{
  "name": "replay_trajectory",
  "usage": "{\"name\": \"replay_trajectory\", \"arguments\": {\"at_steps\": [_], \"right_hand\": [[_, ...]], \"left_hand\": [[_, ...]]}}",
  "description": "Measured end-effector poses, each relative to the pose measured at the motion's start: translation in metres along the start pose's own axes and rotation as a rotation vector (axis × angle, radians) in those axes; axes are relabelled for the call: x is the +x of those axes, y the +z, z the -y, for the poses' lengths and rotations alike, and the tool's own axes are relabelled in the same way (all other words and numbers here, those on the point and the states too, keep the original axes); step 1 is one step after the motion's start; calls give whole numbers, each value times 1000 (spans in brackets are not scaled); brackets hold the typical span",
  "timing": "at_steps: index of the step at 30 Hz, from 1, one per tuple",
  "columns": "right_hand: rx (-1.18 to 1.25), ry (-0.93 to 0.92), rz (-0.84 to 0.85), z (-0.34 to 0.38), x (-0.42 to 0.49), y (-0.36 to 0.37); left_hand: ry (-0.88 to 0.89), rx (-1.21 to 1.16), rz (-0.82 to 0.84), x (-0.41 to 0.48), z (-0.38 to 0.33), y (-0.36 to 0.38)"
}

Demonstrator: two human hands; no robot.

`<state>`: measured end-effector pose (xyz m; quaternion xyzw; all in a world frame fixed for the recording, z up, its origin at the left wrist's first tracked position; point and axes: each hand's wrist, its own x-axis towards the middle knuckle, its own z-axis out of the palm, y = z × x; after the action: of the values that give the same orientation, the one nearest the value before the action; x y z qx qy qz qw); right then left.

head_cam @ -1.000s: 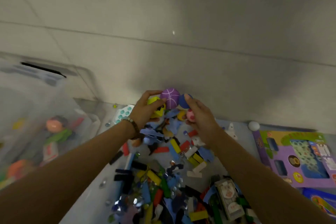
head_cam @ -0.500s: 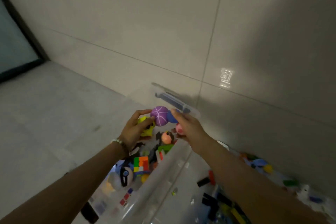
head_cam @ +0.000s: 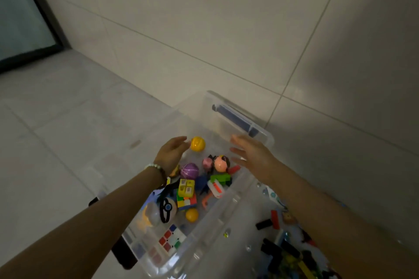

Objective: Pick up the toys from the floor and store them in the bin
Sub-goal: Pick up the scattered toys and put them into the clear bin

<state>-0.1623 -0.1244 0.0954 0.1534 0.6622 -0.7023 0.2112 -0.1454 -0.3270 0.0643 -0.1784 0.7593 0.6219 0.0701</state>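
Both hands are spread and empty over the clear bin: the left hand and right hand have straight fingers and pinch nothing. A yellow ball is just beside the left fingertips, and a purple ball is beside the left wrist, inside the bin. The loose bricks on the floor under the right forearm look light, stiff and small, probably best scooped by the handful.

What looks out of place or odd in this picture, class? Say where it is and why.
Loose building blocks and a marble lie scattered on the floor right of the clear bin, not inside it with the other toys. Nothing looks damaged. The left hand and right hand hover open above the bin, empty.
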Motion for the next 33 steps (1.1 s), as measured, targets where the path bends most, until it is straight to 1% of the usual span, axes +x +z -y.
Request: {"name": "replay_trajectory", "arguments": {"at_steps": [4,6,10,16,22,24,28,31,33], "right_hand": [[42,-49,-6,3,-6,-47],[52,-63,-12,2,-13,-77],[94,-52,-111,-10,-31,-144],[42,-3,-256,-47,-67,-249],[44,26,-449,-116,-93,-342],[49,39,-518,-141,-101,-368],[32,65,-638,-185,-112,-414],[-41,63,-750,-212,-119,-438],[-79,61,-814,-229,-123,-451]], "left_hand": [[57,25,92,-4,-21,27],[127,56,137,-7,-33,47],[250,143,221,-17,-53,104],[340,374,438,-34,-53,216],[234,608,650,-50,-8,320],[184,670,682,-58,10,351],[169,722,749,-71,49,407],[68,708,811,-80,75,439],[58,704,852,-84,89,459]]}}
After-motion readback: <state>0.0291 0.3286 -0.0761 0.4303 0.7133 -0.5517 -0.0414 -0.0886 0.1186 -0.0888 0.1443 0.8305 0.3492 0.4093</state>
